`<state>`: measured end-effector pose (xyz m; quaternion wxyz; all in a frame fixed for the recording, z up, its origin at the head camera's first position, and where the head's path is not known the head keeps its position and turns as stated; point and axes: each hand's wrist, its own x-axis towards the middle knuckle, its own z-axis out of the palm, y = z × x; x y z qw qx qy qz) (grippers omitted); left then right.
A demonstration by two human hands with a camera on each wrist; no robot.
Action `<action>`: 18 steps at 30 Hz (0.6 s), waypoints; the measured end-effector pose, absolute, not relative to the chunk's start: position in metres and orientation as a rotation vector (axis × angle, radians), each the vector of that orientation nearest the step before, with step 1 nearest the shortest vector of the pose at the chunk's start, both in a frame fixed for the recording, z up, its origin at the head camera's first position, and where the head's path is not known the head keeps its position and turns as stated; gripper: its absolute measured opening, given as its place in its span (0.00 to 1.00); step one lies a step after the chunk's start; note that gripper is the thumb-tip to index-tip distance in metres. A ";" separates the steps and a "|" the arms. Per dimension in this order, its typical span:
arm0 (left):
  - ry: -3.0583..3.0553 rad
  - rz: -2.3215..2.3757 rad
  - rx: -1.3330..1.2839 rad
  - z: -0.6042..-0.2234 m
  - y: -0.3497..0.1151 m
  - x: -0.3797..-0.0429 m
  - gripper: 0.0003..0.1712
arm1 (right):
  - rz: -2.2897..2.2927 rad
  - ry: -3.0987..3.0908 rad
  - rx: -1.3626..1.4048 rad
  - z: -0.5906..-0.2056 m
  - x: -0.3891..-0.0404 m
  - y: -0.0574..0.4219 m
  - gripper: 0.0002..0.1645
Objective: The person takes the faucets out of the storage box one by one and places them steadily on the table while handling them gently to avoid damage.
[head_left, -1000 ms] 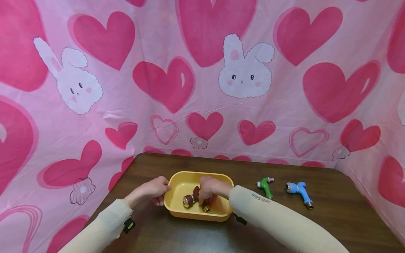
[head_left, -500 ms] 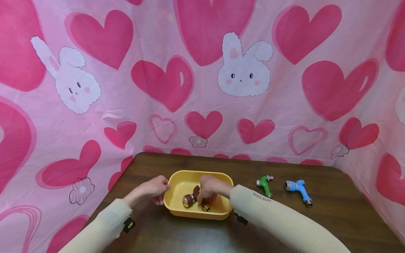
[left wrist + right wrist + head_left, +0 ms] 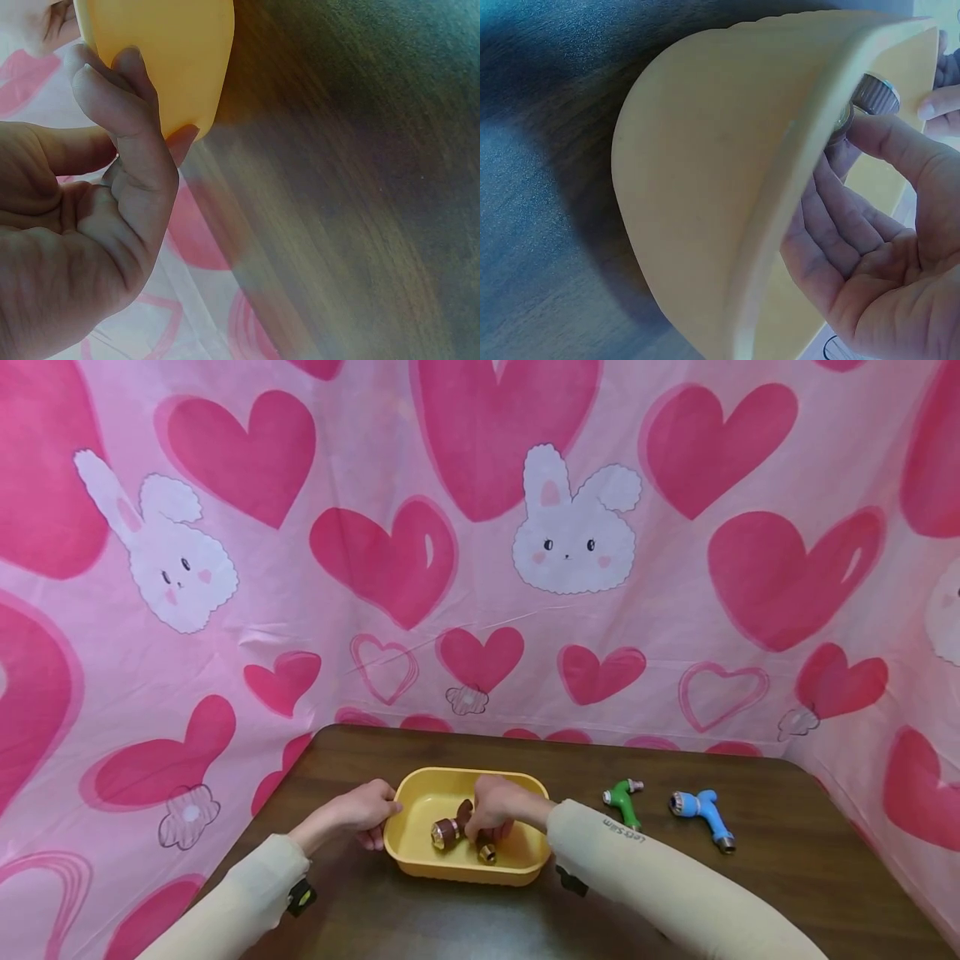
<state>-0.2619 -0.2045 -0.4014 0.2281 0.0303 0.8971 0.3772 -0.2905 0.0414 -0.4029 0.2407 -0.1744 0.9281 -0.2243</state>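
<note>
A yellow plastic basin (image 3: 468, 873) stands on the dark wooden table. My left hand (image 3: 369, 812) grips its left rim; in the left wrist view the fingers press the basin's outer wall (image 3: 187, 60). Inside the basin lies a brown water tap (image 3: 447, 833) with gold-coloured ends. Reaching over from the right, my right hand (image 3: 497, 806) holds the tap by its middle, hiding part of it. The right wrist view shows the thumb at the tap (image 3: 875, 94), seen past the basin's rim.
To the right of the basin lie a green tap (image 3: 622, 799) and a blue tap (image 3: 707, 814) on the table (image 3: 780, 852). A pink cloth (image 3: 480, 593) with hearts and rabbits hangs behind and at both sides.
The head view has shifted slightly. Both hands keep their places at the basin and the brown tap.
</note>
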 end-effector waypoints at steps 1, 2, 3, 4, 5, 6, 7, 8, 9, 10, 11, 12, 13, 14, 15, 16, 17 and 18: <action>2.471 1.038 0.080 -0.401 -0.205 -0.262 0.10 | -0.616 2.537 -0.479 -0.402 -0.290 0.042 0.16; 2.472 1.037 0.076 -0.402 -0.205 -0.262 0.10 | -0.617 2.536 -0.481 -0.401 -0.290 0.042 0.16; 2.473 1.036 0.076 -0.401 -0.205 -0.262 0.10 | -0.622 2.532 -0.481 -0.401 -0.289 0.042 0.16; 2.473 1.035 0.077 -0.402 -0.205 -0.262 0.10 | -0.625 2.531 -0.484 -0.400 -0.289 0.042 0.16; 2.472 1.034 0.079 -0.402 -0.205 -0.262 0.10 | -0.624 2.529 -0.485 -0.400 -0.289 0.042 0.16; 2.472 1.034 0.080 -0.402 -0.205 -0.262 0.10 | -0.623 2.528 -0.486 -0.400 -0.289 0.042 0.16; 2.471 1.036 0.082 -0.402 -0.205 -0.262 0.10 | -0.621 2.529 -0.486 -0.400 -0.288 0.042 0.16; 2.470 1.038 0.081 -0.402 -0.205 -0.261 0.10 | -0.619 2.530 -0.485 -0.399 -0.288 0.042 0.16; 2.469 1.039 0.080 -0.402 -0.205 -0.261 0.10 | -0.617 2.529 -0.483 -0.399 -0.288 0.042 0.16; 2.470 1.039 0.078 -0.402 -0.205 -0.261 0.10 | -0.613 2.531 -0.481 -0.399 -0.288 0.043 0.17; 2.471 1.038 0.077 -0.401 -0.205 -0.261 0.10 | -0.613 2.531 -0.479 -0.400 -0.288 0.043 0.16; 2.471 1.038 0.075 -0.400 -0.205 -0.261 0.10 | -0.612 2.530 -0.477 -0.400 -0.288 0.043 0.16; 2.472 1.038 0.073 -0.400 -0.205 -0.260 0.10 | -0.611 2.530 -0.473 -0.400 -0.288 0.043 0.16; 2.472 1.036 0.071 -0.399 -0.204 -0.260 0.10 | -0.611 2.529 -0.469 -0.400 -0.289 0.043 0.16; 2.473 1.035 0.071 -0.399 -0.204 -0.260 0.10 | -0.611 2.528 -0.466 -0.401 -0.289 0.043 0.16; 2.472 1.034 0.074 -0.398 -0.204 -0.260 0.10 | -0.611 2.528 -0.465 -0.401 -0.289 0.044 0.16; 2.469 1.033 0.079 -0.398 -0.204 -0.260 0.10 | -0.611 2.528 -0.465 -0.401 -0.289 0.044 0.16; 2.467 1.033 0.082 -0.398 -0.204 -0.260 0.10 | -0.610 2.528 -0.464 -0.401 -0.289 0.044 0.16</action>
